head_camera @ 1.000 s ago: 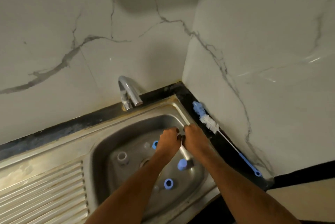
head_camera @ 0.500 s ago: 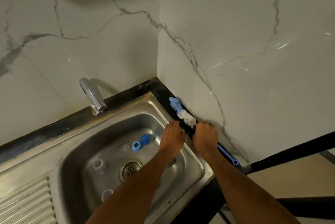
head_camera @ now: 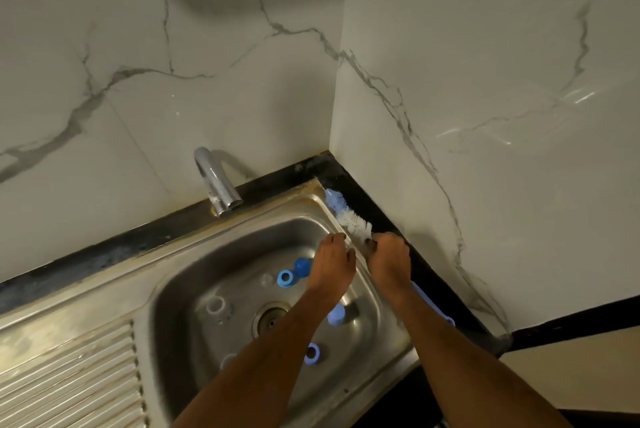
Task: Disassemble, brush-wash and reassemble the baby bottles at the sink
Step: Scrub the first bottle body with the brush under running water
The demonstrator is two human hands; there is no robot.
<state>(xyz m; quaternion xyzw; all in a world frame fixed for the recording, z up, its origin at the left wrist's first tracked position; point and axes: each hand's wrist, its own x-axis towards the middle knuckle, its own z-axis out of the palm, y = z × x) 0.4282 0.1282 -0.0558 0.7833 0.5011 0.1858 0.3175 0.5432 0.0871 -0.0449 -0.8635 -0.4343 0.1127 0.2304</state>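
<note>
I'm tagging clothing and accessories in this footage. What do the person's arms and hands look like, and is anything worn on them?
Both forearms are bare as far as the frame shows: no sleeves, gloves or watch visible. The left hand and right hand show no rings or bracelets that I can make out, though the dim light and blur hide fine detail on the fingers.

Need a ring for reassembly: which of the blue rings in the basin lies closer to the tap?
The blue ring beside the blue cap, at the basin's far side; the other ring lies at the near side, by the left forearm.
</note>
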